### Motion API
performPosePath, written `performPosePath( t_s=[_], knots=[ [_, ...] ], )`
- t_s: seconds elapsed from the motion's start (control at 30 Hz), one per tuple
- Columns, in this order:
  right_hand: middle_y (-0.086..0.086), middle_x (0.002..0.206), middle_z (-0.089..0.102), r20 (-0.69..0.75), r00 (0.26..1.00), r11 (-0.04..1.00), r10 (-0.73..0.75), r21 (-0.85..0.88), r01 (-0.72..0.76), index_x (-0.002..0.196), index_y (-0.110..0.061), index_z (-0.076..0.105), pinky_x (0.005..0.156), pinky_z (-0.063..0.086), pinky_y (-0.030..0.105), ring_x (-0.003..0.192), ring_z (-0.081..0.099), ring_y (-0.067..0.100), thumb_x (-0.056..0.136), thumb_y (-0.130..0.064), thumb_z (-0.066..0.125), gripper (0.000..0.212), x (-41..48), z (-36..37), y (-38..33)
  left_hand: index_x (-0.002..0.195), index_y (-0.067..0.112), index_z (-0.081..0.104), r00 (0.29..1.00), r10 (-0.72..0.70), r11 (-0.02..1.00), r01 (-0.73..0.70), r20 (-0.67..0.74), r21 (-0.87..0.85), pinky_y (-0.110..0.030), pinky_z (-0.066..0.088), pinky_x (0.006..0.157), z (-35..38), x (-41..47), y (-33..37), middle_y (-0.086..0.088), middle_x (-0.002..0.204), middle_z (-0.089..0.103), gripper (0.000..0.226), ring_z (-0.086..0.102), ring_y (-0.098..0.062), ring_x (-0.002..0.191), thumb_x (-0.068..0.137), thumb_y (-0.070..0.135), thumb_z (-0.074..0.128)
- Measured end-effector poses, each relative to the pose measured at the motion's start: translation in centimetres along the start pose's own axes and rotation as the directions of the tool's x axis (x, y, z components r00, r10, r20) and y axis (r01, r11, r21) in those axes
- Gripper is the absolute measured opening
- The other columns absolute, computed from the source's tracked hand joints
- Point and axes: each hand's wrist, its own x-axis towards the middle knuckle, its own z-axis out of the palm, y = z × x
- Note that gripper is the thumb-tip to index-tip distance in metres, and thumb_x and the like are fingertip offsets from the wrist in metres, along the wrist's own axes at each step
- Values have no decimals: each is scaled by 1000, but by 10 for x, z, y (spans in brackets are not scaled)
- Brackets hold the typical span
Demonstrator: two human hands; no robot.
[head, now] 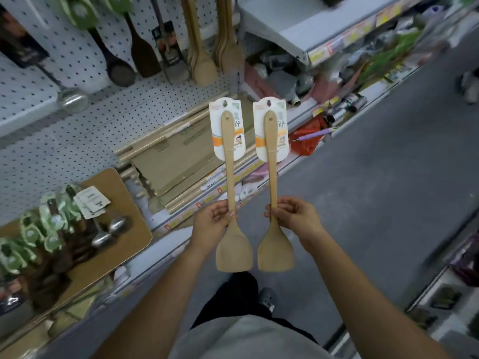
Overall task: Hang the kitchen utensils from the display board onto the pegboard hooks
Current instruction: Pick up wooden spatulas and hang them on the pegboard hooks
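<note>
left hand [211, 224]: fingers pinching left spatula [234, 251] neck, up over the aisle
right hand [295, 218]: same pinch on right spatula [276, 252], just beside
room: open floor [388, 190] rightward
around: pegboard [77, 125] left, wooden spoons [204, 66] hanging; display board [121, 203] below

Bamboo boards [178, 161] lie stacked on the lower shelf [189, 212], near a red bag [308, 138] (crumpled), above grey floor [375, 198].

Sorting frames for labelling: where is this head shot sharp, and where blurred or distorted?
Head view: sharpest mid-frame, on the left spatula, right spatula, left hand and right hand; motion smear toward the edges, worst over the right-side shelves and display board; wide-angle bending of the pegboard rows; even light, no hard glare.
</note>
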Motion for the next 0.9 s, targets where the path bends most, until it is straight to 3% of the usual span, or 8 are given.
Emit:
performPosePath(
  t_s=[0.07, 0.17, 0.23, 0.5, 0.6, 0.7, 0.83, 0.9],
  knots=[
    [25, 98, 72, 36, 999, 999, -9, -38, 10, 95, -2, 66, 85, 60, 42, 85, 71, 33, 91, 12, 59, 15, 21, -2, -13, 113, 1, 68, 999, -19, 999, 17, -43, -36, -30, 59, 81, 7, 15, 1, -5, 93, 74, 30, 72, -13, 85, 85, -6, 69],
    [25, 97, 72, 45, 999, 998, -14, -54, 17, 101, 4, 65, 81, 62, 37, 83, 71, 32, 91, 12, 59, 13, 50, -3, -33, 105, 14, 70, 996, -54, 992, 46, -65, -117, -42, 57, 86, 14, 43, 5, -10, 95, 74, 28, 71, -30, 95, 85, -6, 69],
    [25, 96, 72, 65, 998, 997, -11, -76, 16, 101, 5, 65, 78, 62, 35, 81, 72, 30, 91, 13, 58, 14, 67, -1, -47, 99, 21, 69, 995, -32, 991, 20, -93, -134, -43, 57, 86, 15, 58, 11, -9, 94, 74, 30, 71, -31, 95, 85, -6, 68],
    [18, 92, 76, 172, 985, 990, -7, -141, 31, 96, -1, 68, 78, 61, 38, 84, 73, 32, 89, 13, 60, 17, 121, 13, -87, 99, 19, 70, 975, 2, 984, -41, -222, -173, -45, 56, 89, 13, 92, 33, -8, 91, 76, 29, 71, -32, 94, 85, -7, 68],
    [21, 94, 76, 221, 975, 986, -16, -159, 52, 104, 7, 66, 78, 62, 38, 89, 73, 34, 90, 12, 60, 16, 146, 16, -103, 105, 10, 69, 966, 14, 980, -65, -260, -189, -36, 57, 83, 18, 106, 45, -3, 84, 76, 26, 72, -23, 85, 87, -8, 65],
    [25, 93, 74, 271, 962, 986, -27, -150, 70, 104, 11, 64, 84, 58, 46, 89, 73, 38, 90, 15, 58, 16, 171, 12, -120, 110, 1, 66, 954, 24, 977, -86, -298, -196, -21, 56, 73, 31, 119, 60, 2, 79, 75, 24, 70, -9, 75, 88, -9, 62],
    [23, 94, 74, 333, 941, 973, -69, -186, 137, 102, 5, 67, 86, 54, 51, 88, 72, 35, 89, 14, 59, 18, 207, -2, -144, 110, 2, 67, 911, 14, 966, -118, -411, -229, -17, 55, 68, 54, 140, 80, -1, 82, 75, 25, 70, -6, 73, 87, -8, 63],
    [22, 95, 75, 380, 922, 966, -74, -204, 162, 102, 2, 68, 83, 55, 46, 89, 73, 34, 90, 13, 60, 18, 227, -15, -162, 111, 3, 66, 877, -6, 957, -135, -480, -258, -16, 55, 66, 72, 150, 91, 3, 80, 75, 26, 71, -4, 71, 87, -9, 63]
  ],
)
